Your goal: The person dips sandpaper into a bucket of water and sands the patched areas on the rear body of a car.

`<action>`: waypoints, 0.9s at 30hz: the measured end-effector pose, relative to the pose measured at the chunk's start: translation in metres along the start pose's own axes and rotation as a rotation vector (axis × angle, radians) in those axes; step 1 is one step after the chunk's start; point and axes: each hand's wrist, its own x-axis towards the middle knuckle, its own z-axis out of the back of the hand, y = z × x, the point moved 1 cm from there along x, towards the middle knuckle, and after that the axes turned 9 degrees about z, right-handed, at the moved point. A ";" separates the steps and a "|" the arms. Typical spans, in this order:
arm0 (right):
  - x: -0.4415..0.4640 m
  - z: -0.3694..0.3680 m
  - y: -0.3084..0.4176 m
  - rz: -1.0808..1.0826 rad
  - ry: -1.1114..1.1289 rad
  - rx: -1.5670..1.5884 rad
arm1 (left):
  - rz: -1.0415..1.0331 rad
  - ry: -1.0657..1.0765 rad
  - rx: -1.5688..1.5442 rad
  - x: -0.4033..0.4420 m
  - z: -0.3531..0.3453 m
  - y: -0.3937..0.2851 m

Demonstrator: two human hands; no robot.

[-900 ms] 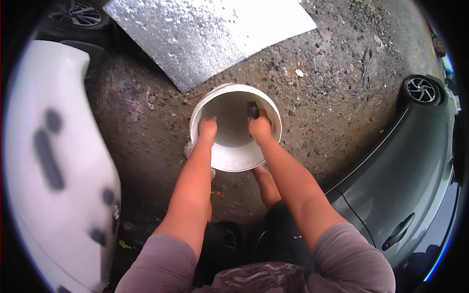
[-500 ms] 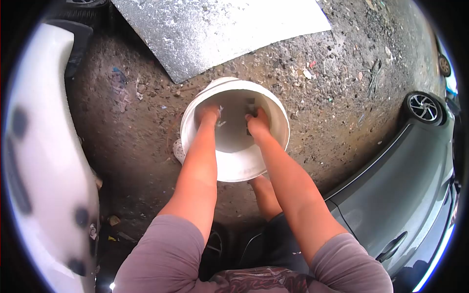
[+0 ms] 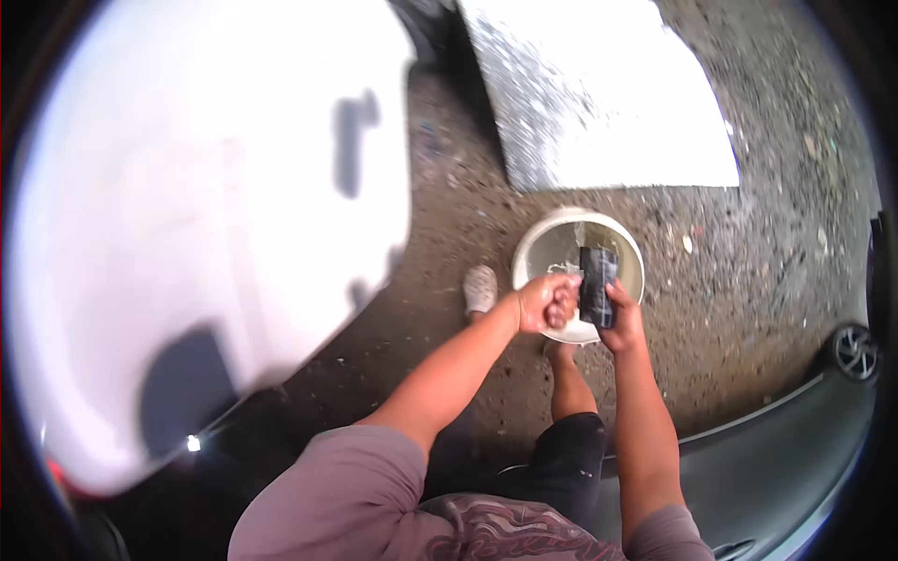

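Note:
My right hand [image 3: 623, 320] grips a dark, wet-looking block [image 3: 598, 286] above the right part of a round white bucket [image 3: 526, 245]. Just left of the block is my left hand [image 3: 550, 302], its fingers curled closed over the bucket's near left rim. Whatever it may hold is hidden. Thin streaks of water show over the bucket's opening, close to both hands.
A white car panel with dark patches [image 3: 253, 178] fills the left. A silvery sheet [image 3: 608, 103] lies on the gravelly ground beyond the bucket. My shoe [image 3: 481, 289] stands left of the bucket; a grey-green car [image 3: 776, 458] is at the lower right.
Both hands have come up out of the bucket, and the dark block now shows fully in my right hand. The view has swung left, so the white panel fills more of it.

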 end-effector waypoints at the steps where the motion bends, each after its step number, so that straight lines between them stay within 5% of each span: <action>1: -0.017 -0.038 0.011 -0.004 0.043 -0.003 | -0.019 0.091 0.000 -0.047 -0.043 0.014; 4: -0.065 -0.152 0.033 0.001 0.164 -0.112 | -0.276 0.199 0.156 -0.200 -0.158 0.047; 7: -0.109 -0.275 0.032 0.043 0.255 -0.283 | -0.670 -0.540 0.668 -0.366 -0.282 0.064; 8: -0.125 -0.310 0.030 0.074 0.264 -0.370 | -0.837 -0.904 1.178 -0.410 -0.308 0.073; 10: -0.140 -0.358 0.006 0.223 0.376 -0.601 | -0.846 -1.397 1.837 -0.481 -0.360 0.091; 11: -0.154 -0.383 -0.003 0.284 0.389 -0.679 | -0.924 -1.457 2.119 -0.505 -0.354 0.097; 14: -0.176 -0.421 -0.056 0.550 0.318 -0.832 | -0.544 -1.368 2.549 -0.552 -0.391 0.120; 17: -0.219 -0.457 -0.086 0.783 0.244 -0.906 | -0.254 -1.504 2.711 -0.585 -0.437 0.119; 21: -0.252 -0.487 -0.117 1.184 0.208 -0.976 | -0.677 -1.622 2.986 -0.624 -0.460 0.076; 27: -0.193 -0.474 -0.142 0.950 0.020 -0.826 | -0.480 -1.788 2.915 -0.618 -0.456 0.033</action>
